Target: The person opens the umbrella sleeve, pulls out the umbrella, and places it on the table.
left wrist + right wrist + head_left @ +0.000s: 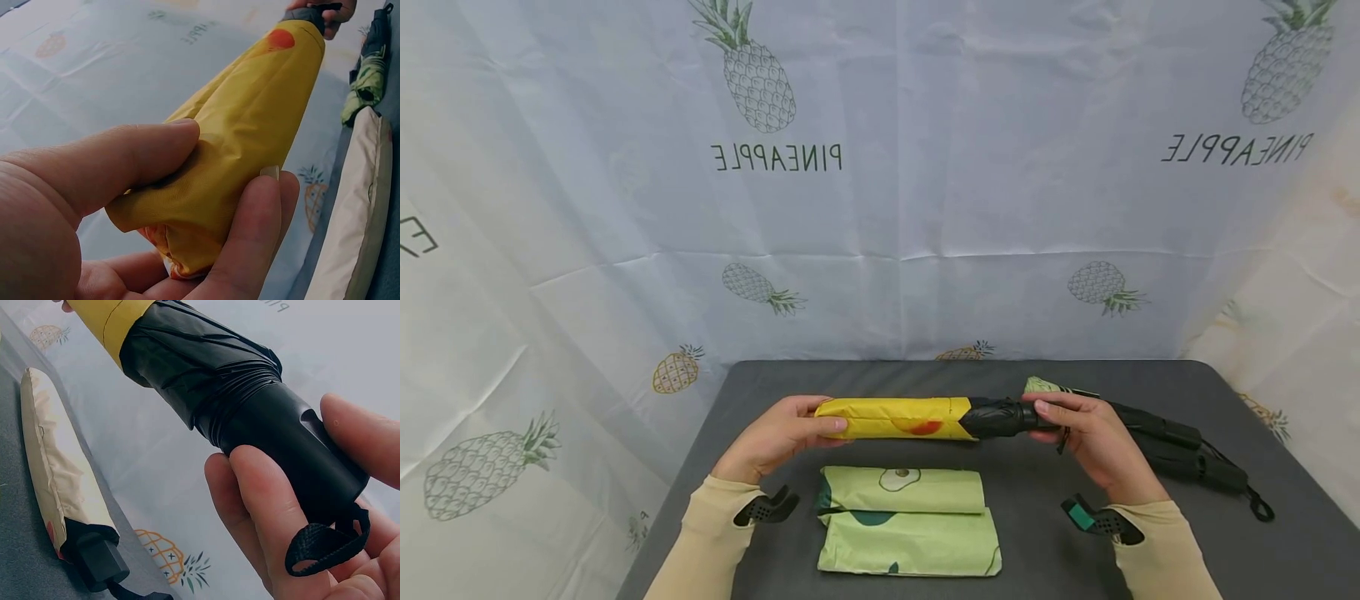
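A folding umbrella in a yellow sleeve (887,418) is held level between both hands, above the grey table. My left hand (790,433) pinches the sleeve's closed-looking left end between thumb and fingers; the left wrist view shows the yellow cloth (250,119) bunched and loose there. At the other end, my right hand (1086,433) grips the black handle (287,450), thumb on one side and fingers on the other. A black wrist strap (328,550) loops from the handle's end. Gathered black canopy shows between handle and sleeve.
Light green folded cloth (910,533) with an avocado print lies in front. Behind the held umbrella lies a cream-sleeved umbrella (56,450). A green umbrella (369,75) and black umbrellas (1187,454) lie at the right. A pineapple-print curtain (925,208) hangs behind the table (1037,550).
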Motion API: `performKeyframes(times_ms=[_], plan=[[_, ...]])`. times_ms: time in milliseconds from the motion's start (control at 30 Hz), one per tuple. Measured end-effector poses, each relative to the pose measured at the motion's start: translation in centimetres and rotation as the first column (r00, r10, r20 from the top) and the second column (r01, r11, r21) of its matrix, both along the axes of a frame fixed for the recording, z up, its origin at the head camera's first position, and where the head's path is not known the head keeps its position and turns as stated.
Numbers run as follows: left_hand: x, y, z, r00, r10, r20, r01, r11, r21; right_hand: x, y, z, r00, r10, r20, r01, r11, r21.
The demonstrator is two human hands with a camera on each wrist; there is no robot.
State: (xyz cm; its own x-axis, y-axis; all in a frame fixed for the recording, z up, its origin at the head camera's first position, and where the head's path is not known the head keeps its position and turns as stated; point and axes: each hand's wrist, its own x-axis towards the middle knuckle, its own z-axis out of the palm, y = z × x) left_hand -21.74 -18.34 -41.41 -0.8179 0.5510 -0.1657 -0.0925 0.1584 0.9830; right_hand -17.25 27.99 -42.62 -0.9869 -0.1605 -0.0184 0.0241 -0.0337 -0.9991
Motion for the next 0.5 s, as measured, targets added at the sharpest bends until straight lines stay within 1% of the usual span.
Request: performKeyframes(times_ms=[200, 500], plan=[[-0.03, -0.27, 0.06, 1.0, 0.011, 0.001, -0.011, 1.0, -0.002, -0.07, 0.26, -0.04, 1.0, 0.01, -0.017, -0.011, 1.0, -0.02], [0.0, -0.52, 0.15, 1.0, 0.026, -0.008, -0.026, 1.0, -0.006, 0.1, 0.68, 0.02, 0.999, 0.008, -0.037, -0.009, 1.0, -0.018]])
